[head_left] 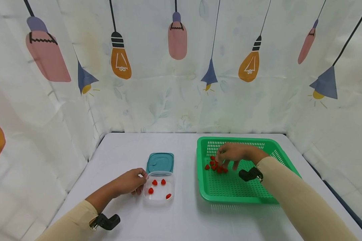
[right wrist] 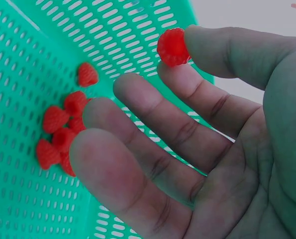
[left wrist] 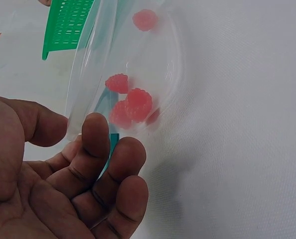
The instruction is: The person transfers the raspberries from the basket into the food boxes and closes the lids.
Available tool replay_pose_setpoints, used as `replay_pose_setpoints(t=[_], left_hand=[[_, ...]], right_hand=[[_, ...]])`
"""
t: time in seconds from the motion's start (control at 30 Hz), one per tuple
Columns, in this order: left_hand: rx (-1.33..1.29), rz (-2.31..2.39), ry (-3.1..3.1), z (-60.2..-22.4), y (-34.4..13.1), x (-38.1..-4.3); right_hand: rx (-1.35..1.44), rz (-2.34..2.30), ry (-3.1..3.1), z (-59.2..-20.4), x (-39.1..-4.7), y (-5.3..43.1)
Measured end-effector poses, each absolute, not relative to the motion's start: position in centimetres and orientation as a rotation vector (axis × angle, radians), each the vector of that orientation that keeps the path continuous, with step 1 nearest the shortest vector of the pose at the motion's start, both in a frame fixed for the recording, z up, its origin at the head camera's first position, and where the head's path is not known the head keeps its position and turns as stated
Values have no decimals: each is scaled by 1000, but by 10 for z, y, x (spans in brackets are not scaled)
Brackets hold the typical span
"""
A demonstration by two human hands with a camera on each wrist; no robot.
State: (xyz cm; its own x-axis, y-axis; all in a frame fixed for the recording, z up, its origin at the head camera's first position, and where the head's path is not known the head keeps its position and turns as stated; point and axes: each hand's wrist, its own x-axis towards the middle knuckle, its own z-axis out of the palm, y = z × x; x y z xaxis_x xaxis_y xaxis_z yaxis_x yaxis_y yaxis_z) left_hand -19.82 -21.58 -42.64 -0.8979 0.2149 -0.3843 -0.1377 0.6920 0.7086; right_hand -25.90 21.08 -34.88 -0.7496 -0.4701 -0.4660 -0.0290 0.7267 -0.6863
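Right hand (head_left: 233,153) over the green basket (head_left: 238,190), thumb and forefinger pinching a single red raspberry (right wrist: 173,47), the other fingers held away from it! Left hand (head_left: 129,180) at the clear container (head_left: 159,201), thumb and index nipping its left rim! Inside that container sit four raspberries (head_left: 151,190), and just beyond it lies the teal lid (head_left: 160,162), flat on the white tabletop (head_left: 123,150). In the basket's left side, a loose cluster of raspberries (head_left: 214,167), and behind everything, pale cloth (head_left: 169,100) printed with lamps and bulbs
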Motion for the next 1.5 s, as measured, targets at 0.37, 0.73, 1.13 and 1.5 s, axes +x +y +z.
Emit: replay_pose_setpoints(t=[0.37,0.73,1.13,1.5], left_hand=[[56,1089,2456,-424,-216,-198],[49,1088,2454,-425,-215,-197],[46,1086,2455,-425,-215,-197],[62,1088,2454,-425,-215,-198]], right_hand=[[-403,-937,2295,-337,-260,203],[-446,-912,2327,-334,-263,197],[-522,-991,2304,-329,-264,190],[-531,-1004,2303,-322,-262,180]])
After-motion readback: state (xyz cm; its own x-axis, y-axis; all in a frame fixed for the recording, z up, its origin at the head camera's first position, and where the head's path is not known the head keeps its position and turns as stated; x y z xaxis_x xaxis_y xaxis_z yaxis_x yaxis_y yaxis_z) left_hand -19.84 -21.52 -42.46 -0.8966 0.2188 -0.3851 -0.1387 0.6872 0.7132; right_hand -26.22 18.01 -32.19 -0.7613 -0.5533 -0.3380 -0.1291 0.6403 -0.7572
